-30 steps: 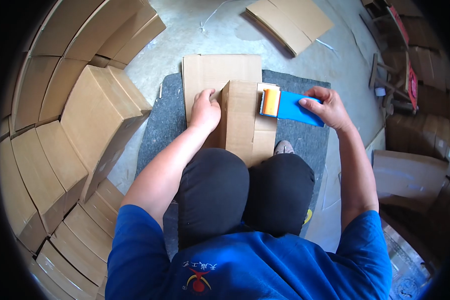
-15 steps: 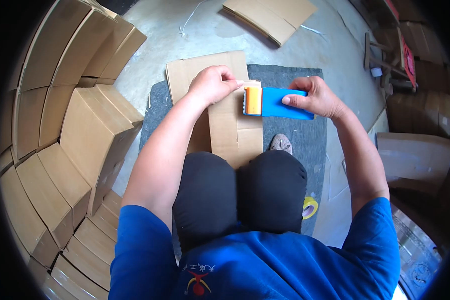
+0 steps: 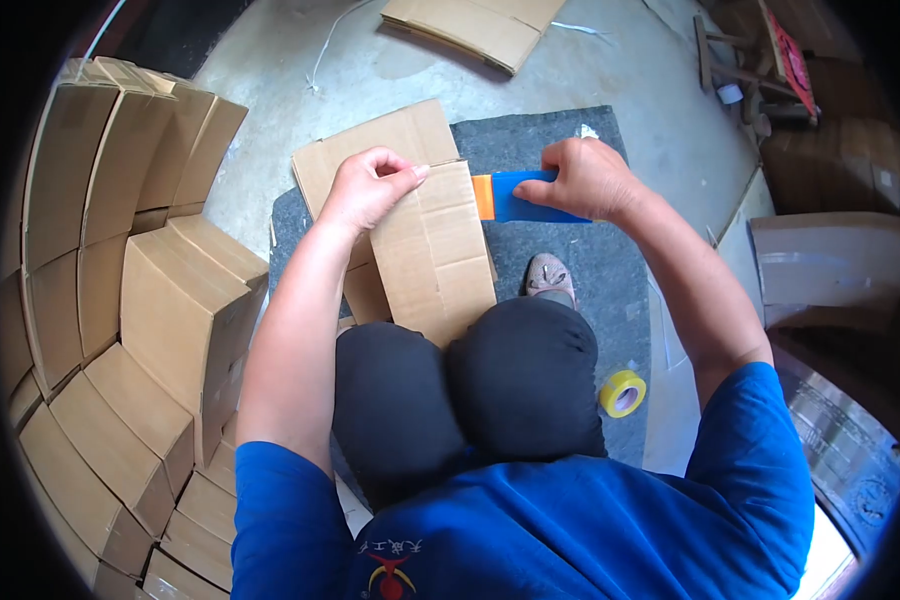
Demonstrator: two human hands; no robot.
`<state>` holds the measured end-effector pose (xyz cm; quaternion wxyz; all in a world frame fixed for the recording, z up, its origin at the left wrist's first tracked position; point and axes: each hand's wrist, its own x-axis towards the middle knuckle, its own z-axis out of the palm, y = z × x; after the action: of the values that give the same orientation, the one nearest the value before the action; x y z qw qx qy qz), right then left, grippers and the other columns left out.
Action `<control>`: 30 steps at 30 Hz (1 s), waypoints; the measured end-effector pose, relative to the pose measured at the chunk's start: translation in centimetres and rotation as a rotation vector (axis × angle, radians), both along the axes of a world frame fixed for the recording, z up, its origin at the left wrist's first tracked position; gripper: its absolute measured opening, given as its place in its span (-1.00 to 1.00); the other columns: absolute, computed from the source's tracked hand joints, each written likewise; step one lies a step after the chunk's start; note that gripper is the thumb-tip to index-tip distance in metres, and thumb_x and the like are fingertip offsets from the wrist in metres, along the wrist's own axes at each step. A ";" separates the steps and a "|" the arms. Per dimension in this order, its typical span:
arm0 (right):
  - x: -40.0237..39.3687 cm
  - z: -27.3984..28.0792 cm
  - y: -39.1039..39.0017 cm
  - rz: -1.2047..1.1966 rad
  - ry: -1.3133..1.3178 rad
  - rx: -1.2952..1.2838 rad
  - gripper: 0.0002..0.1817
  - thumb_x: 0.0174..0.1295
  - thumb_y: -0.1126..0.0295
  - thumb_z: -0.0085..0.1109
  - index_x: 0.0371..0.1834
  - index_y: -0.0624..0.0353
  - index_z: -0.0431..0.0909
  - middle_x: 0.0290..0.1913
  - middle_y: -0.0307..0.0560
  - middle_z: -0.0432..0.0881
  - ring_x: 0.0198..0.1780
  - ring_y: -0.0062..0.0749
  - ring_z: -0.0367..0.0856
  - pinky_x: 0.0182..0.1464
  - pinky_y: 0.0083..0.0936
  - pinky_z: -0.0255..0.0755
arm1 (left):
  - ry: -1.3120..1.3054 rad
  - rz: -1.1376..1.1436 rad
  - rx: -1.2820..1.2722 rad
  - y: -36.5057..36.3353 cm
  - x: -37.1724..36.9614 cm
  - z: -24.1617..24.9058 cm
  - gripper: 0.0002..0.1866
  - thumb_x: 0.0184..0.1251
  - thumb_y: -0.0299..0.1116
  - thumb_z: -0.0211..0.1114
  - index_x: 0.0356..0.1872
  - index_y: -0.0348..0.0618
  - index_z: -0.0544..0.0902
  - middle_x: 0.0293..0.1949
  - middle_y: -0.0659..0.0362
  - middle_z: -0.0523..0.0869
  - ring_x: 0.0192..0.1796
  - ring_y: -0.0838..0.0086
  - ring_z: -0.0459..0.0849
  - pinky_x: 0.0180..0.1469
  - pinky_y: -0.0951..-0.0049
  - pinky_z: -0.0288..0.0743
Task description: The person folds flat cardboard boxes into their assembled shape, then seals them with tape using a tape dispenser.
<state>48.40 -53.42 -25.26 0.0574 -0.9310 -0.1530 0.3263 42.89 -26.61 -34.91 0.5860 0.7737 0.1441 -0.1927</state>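
Note:
A folded cardboard box [image 3: 432, 245] stands in front of my knees, with a flat flap behind it. My left hand [image 3: 375, 185] is closed at its top edge, thumb and forefinger pinched together against the cardboard. Whether a tape end is also under those fingertips is not visible. My right hand [image 3: 590, 178] grips a blue tape dispenser [image 3: 530, 198] with an orange front part. The dispenser's front meets the box's right side, and its toothed end is out of sight behind the cardboard.
Stacked cardboard boxes [image 3: 170, 290] rise along the left. A yellow tape roll [image 3: 623, 394] lies on the dark mat [image 3: 530, 140] near my right knee. Flat cardboard [image 3: 475, 25] rests on the floor ahead. More cardboard [image 3: 830, 265] and a wooden stool [image 3: 745, 60] are on the right.
The dispenser has gone from in front of the box's top right corner to its right side, now partly hidden. My left hand stays at the top edge. The whole view has shifted.

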 end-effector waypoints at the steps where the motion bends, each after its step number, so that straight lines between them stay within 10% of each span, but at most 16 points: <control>1: -1.0 1.0 1.5 0.011 -0.034 -0.064 -0.49 0.08 -0.11 0.31 -0.30 0.18 0.76 -0.29 0.10 0.77 -0.17 -0.09 0.76 -0.05 -0.25 0.63 | -0.003 0.008 -0.001 -0.1 0.0 0.0 -0.74 0.18 -0.23 0.56 -0.37 -0.20 0.71 -0.38 0.24 0.72 -0.30 0.59 0.62 -0.18 0.51 0.54; 5: -5.2 -2.6 3.5 0.202 -0.256 -0.115 -0.55 0.17 -0.05 0.28 -0.31 0.18 0.63 -0.36 -0.01 0.74 -0.26 -0.17 0.76 -0.07 -0.25 0.57 | 0.015 0.054 -0.105 -0.1 -0.5 0.1 -0.74 0.23 -0.23 0.53 -0.26 -0.19 0.71 -0.32 0.26 0.72 -0.25 0.60 0.60 -0.11 0.53 0.52; 7: -5.9 -4.8 3.5 0.108 -0.255 -0.101 -0.57 0.21 -0.01 0.26 -0.23 0.19 0.61 -0.34 -0.03 0.75 -0.25 -0.17 0.76 -0.06 -0.21 0.56 | -0.084 0.436 -0.366 0.2 -1.9 -1.9 -0.71 0.32 -0.22 0.45 -0.10 -0.20 0.68 -0.18 0.25 0.72 -0.08 0.63 0.57 0.04 0.56 0.45; 10: -6.7 -5.8 4.0 0.110 -0.269 -0.093 -0.52 0.25 0.08 0.23 0.08 0.18 0.50 -0.34 -0.05 0.75 -0.27 -0.17 0.76 -0.04 -0.16 0.50 | 0.049 0.684 -0.182 1.6 -4.7 -2.1 -0.48 0.59 0.04 0.02 0.29 -0.15 0.49 0.22 0.13 0.56 0.22 0.46 0.45 0.36 0.24 0.25; 17: -7.6 -13.1 4.2 0.411 -0.313 -0.073 -0.60 0.26 0.33 0.05 0.16 0.19 0.48 -0.34 -0.08 0.70 -0.31 -0.22 0.69 -0.12 -0.17 0.41 | 0.450 0.407 -0.532 0.7 -6.3 -7.6 -0.11 0.51 0.40 -0.30 0.57 -0.11 0.11 0.52 0.01 0.28 0.55 0.22 0.18 0.52 0.17 0.06; 22: -7.5 -15.1 4.8 0.433 -0.202 -0.164 -0.75 0.28 0.29 0.05 -0.07 0.14 0.57 -0.29 -0.07 0.74 -0.22 -0.22 0.74 -0.09 -0.19 0.44 | 0.432 0.177 -0.078 3.0 -7.3 -19.5 -0.36 0.54 0.16 -0.10 0.37 -0.09 0.50 0.37 -0.05 0.52 0.38 0.18 0.49 0.40 0.21 0.31; 24: -7.3 -13.9 4.3 0.327 -0.170 -0.185 -0.75 0.28 0.20 0.08 -0.16 0.11 0.60 -0.24 -0.04 0.77 -0.17 -0.22 0.76 -0.05 -0.18 0.47 | 0.434 -0.362 0.569 6.5 -11.1 -29.4 -0.53 0.46 -0.09 0.11 0.23 -0.13 0.63 0.24 -0.12 0.63 0.30 0.16 0.59 0.33 0.23 0.40; 27: -7.0 -10.7 1.7 0.039 -0.254 -0.117 -0.59 0.19 -0.03 0.22 -0.23 0.13 0.64 -0.27 0.00 0.77 -0.22 -0.16 0.77 -0.09 -0.15 0.56 | 0.385 0.094 0.532 4.7 -7.8 -10.1 -0.62 0.38 -0.28 0.24 0.16 -0.18 0.65 0.14 -0.12 0.69 0.24 0.15 0.64 0.28 0.26 0.46; 30: -6.7 -6.3 -2.4 -0.326 -0.318 0.102 -0.47 0.11 -0.14 0.32 -0.19 0.15 0.75 -0.32 0.12 0.76 -0.22 -0.04 0.77 -0.10 -0.19 0.62 | 0.073 0.380 0.332 5.2 -7.8 -5.5 -0.67 0.47 -0.30 0.22 0.11 -0.27 0.65 0.03 0.03 0.75 0.04 0.33 0.69 0.11 0.38 0.52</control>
<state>41.66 -55.84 -31.59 0.1313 -0.9790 -0.0239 0.1538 35.08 -21.46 -40.42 0.4710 0.8109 0.3377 -0.0808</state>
